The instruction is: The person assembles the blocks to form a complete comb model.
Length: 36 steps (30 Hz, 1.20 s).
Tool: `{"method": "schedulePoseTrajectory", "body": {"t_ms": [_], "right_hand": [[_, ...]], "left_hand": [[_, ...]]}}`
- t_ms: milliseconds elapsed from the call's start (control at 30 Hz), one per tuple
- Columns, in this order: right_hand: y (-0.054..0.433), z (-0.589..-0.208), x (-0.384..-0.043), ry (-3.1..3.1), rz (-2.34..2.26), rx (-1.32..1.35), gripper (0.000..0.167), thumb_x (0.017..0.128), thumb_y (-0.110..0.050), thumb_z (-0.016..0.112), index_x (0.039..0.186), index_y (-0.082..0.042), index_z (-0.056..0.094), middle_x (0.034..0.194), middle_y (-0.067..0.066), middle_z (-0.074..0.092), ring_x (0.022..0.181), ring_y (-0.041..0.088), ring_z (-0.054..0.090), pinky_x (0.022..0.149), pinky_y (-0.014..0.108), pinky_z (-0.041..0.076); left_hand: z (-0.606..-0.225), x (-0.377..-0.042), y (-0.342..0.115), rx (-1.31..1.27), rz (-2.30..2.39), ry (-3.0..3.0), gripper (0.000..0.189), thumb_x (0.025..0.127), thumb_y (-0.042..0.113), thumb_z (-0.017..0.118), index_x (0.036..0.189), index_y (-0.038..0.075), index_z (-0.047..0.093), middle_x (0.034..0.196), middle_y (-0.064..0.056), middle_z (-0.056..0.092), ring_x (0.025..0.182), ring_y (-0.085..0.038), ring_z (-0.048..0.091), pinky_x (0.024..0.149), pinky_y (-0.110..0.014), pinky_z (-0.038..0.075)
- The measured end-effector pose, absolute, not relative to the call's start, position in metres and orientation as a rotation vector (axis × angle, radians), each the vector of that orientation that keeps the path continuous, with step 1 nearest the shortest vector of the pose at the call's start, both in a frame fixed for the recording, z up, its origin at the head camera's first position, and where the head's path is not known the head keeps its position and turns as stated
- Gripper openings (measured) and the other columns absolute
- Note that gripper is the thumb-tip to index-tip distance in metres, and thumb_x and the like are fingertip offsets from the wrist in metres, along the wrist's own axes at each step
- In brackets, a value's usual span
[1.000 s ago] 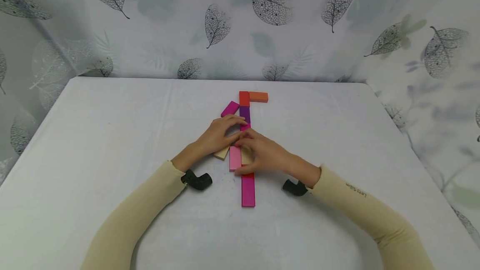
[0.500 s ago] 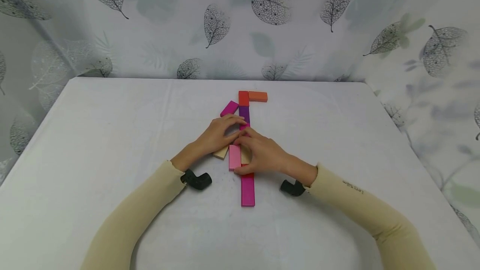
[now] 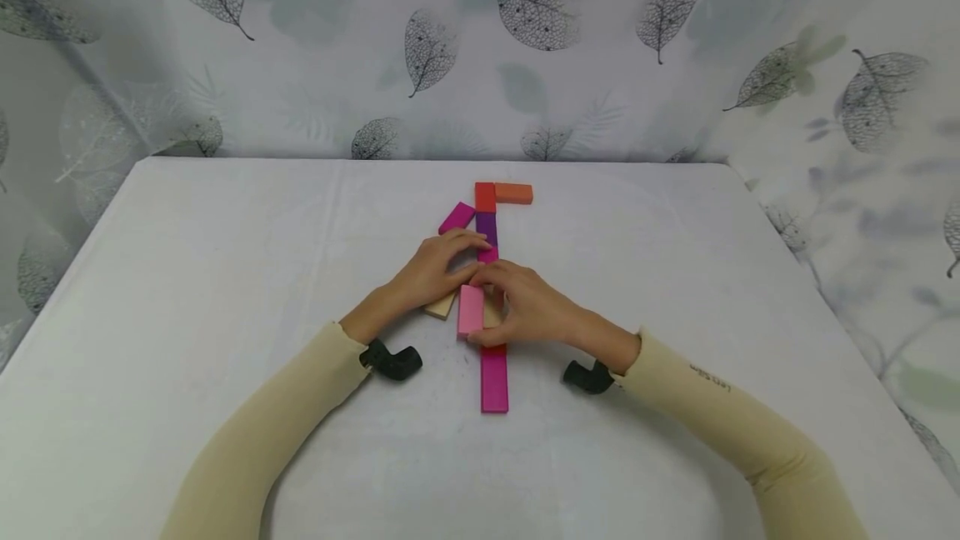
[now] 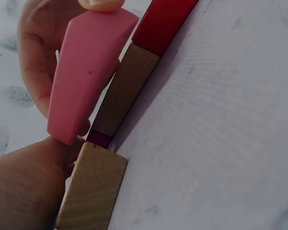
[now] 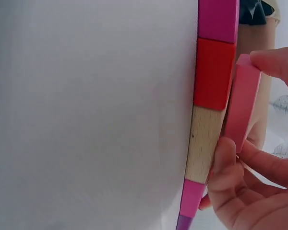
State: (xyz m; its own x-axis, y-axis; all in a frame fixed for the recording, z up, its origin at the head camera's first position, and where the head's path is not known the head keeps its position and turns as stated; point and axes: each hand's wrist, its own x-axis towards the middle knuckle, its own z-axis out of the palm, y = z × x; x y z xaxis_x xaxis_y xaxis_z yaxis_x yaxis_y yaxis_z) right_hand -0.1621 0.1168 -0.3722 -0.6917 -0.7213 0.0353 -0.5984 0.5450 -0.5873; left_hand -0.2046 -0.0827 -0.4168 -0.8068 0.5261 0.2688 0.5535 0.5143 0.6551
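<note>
A light pink block (image 3: 470,312) is pinched between the thumb and fingers of my right hand (image 3: 536,304), just left of a line of coloured blocks. In the right wrist view the same pink block (image 5: 243,103) stands beside the red block (image 5: 214,74) and the plain wooden block (image 5: 204,143). My left hand (image 3: 431,269) lies left of the line, its fingertips at the magenta block (image 3: 487,256). Its fingers look relaxed. Under that hand a loose wooden block (image 3: 440,307) shows partly; the left wrist view has this wooden block (image 4: 93,187) close up.
The line runs from a magenta block (image 3: 494,383) near me to a purple block (image 3: 486,228) and a red-orange block (image 3: 485,197). An orange block (image 3: 513,193) lies crosswise at the far end. Another magenta block (image 3: 457,218) lies angled at left. White cloth covers the table (image 3: 225,273).
My right hand has raised the pink block slightly and tilted it, so its near side shows more. The left hand holds its place at the line.
</note>
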Motion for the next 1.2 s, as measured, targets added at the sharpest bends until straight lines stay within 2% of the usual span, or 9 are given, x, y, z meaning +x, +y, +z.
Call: {"method": "schedulePoseTrajectory", "body": {"t_ms": [200,300,467,700,967,1200], "right_hand": [[0.123,-0.368,-0.164,2.551,-0.926,-1.062,0.064,0.074,-0.028,0.083,0.126,0.0,0.057,0.093,0.005,0.06,0.082,0.015,0.058,0.068,0.024,0.052],[0.126,-0.367,-0.166,2.567,-0.942,-1.056,0.066,0.075,-0.027,0.083,0.129,0.001,0.056,0.091,0.004,0.06,0.081,0.015,0.058,0.067,0.024,0.051],[0.131,-0.367,-0.168,2.613,-0.996,-1.035,0.065,0.073,-0.026,0.085,0.126,0.001,0.058,0.092,0.006,0.061,0.079,0.016,0.059,0.067,0.028,0.051],[0.139,-0.367,-0.171,2.658,-1.074,-0.919,0.062,0.074,-0.019,0.085,0.125,0.004,0.057,0.103,0.012,0.062,0.083,0.019,0.064,0.076,0.04,0.057],[0.147,-0.368,-0.179,2.706,-1.086,-0.813,0.065,0.074,-0.021,0.085,0.125,0.005,0.056,0.098,0.013,0.064,0.084,0.021,0.065,0.078,0.04,0.057],[0.152,-0.374,-0.186,2.707,-1.062,-0.763,0.064,0.075,-0.02,0.085,0.126,0.005,0.056,0.1,0.014,0.063,0.084,0.022,0.064,0.079,0.039,0.056]], "left_hand": [[-0.418,-0.205,-0.083,-0.949,-1.18,-2.728,0.036,0.093,0.013,0.065,0.128,0.007,0.062,0.131,-0.011,0.058,0.127,-0.025,0.05,0.109,-0.048,0.035],[-0.418,-0.205,-0.083,-0.944,-1.173,-2.73,0.036,0.092,0.014,0.066,0.128,0.007,0.062,0.132,-0.011,0.058,0.128,-0.025,0.05,0.109,-0.047,0.036],[-0.416,-0.204,-0.083,-0.944,-1.172,-2.72,0.037,0.092,0.014,0.067,0.128,0.006,0.062,0.131,-0.011,0.058,0.127,-0.025,0.051,0.109,-0.046,0.037],[-0.419,-0.206,-0.083,-1.0,-1.171,-2.632,0.034,0.092,0.015,0.067,0.124,0.004,0.063,0.128,-0.013,0.06,0.124,-0.026,0.054,0.106,-0.046,0.04],[-0.42,-0.207,-0.083,-1.009,-1.181,-2.636,0.033,0.093,0.017,0.067,0.124,0.005,0.064,0.129,-0.011,0.06,0.126,-0.025,0.053,0.106,-0.046,0.038],[-0.421,-0.207,-0.083,-1.007,-1.176,-2.627,0.032,0.092,0.017,0.067,0.122,0.005,0.065,0.127,-0.01,0.061,0.124,-0.024,0.054,0.105,-0.046,0.039]]}}
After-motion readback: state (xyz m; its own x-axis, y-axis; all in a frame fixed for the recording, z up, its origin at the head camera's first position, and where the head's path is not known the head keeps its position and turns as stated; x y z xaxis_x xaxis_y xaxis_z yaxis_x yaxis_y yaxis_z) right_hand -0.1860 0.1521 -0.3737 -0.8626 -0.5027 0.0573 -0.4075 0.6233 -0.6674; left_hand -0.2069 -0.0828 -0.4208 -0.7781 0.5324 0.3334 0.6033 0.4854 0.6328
